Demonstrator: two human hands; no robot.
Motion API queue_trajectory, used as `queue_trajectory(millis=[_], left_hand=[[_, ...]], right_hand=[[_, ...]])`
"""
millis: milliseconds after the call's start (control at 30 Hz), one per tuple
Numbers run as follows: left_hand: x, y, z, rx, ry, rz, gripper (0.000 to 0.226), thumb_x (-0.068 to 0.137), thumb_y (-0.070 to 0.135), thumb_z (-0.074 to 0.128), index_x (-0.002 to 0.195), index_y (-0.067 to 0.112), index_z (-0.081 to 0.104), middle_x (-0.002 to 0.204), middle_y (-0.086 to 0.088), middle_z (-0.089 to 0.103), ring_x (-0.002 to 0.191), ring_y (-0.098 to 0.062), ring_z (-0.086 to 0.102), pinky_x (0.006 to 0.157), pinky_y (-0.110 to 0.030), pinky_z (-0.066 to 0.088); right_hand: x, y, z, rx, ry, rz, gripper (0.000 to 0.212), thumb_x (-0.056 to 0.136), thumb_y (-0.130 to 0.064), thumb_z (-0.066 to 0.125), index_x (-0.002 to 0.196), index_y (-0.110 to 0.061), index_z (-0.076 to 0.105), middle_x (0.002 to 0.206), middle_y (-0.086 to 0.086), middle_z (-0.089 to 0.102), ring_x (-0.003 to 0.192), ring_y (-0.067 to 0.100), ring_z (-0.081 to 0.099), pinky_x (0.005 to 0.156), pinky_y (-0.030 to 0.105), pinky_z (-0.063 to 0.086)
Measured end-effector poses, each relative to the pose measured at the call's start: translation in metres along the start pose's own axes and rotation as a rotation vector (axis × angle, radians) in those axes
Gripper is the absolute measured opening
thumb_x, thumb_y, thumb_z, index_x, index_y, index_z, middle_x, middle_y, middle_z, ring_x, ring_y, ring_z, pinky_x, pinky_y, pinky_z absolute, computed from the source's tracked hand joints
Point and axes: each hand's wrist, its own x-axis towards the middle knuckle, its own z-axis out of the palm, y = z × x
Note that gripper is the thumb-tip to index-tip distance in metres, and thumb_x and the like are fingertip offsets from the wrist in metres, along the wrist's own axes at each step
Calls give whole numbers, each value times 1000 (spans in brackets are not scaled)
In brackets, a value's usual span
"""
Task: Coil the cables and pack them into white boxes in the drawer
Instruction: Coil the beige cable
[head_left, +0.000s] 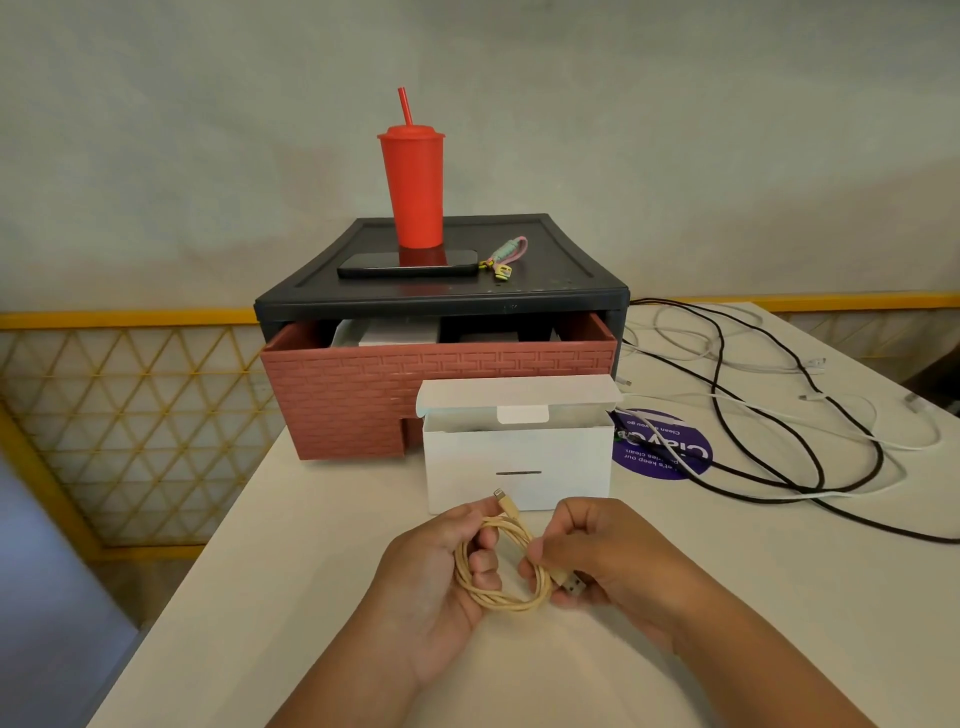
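Springing open is the main risk: the pale yellow braided cable (501, 569), wound into a small coil just above the white table (260, 597), is pinched at its left side by the left hand (441, 577) and clamped near the USB plug by the right hand (597, 556), so any slackened grip could let the loops unwind before the open white cardboard box (518, 462) just behind is reached. Beyond that, the half-open brick-patterned red drawer (363, 384) is partly filled already, and the loose black and white cables (779, 415) could be snagged.
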Motion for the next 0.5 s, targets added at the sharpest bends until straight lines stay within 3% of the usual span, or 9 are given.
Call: queue_trajectory(millis=[133, 233, 367, 500], left_hand=[[2, -2, -1, 28, 21, 56, 27, 94, 0, 38, 99, -4, 65, 55, -3, 45, 37, -5, 31, 32, -14, 23], [2, -4, 1, 86, 36, 116, 29, 95, 0, 38, 97, -1, 67, 56, -2, 45, 39, -5, 31, 34, -15, 24], [2, -9, 5, 215, 48, 175, 30, 96, 0, 39, 97, 4, 68, 56, -1, 48, 44, -7, 35, 39, -18, 32], [2, -9, 5, 259, 30, 186, 30, 96, 1, 39, 97, 4, 69, 55, -1, 51, 46, -9, 39, 42, -19, 36]], right_hand=[[0, 2, 4, 28, -38, -25, 21, 80, 3, 63, 69, -8, 51, 71, 16, 69, 59, 21, 62, 54, 26, 49], [1, 3, 6, -55, 27, -69, 16, 81, 2, 62, 75, -9, 52, 72, 13, 70, 63, 25, 58, 56, 27, 46], [4, 5, 5, -294, 69, -122, 15, 83, -2, 58, 91, -13, 64, 71, 4, 72, 60, 13, 56, 62, 25, 46], [4, 6, 1, -367, 79, -143, 16, 82, -4, 60, 78, -12, 73, 69, 7, 69, 56, 9, 51, 61, 21, 42]])
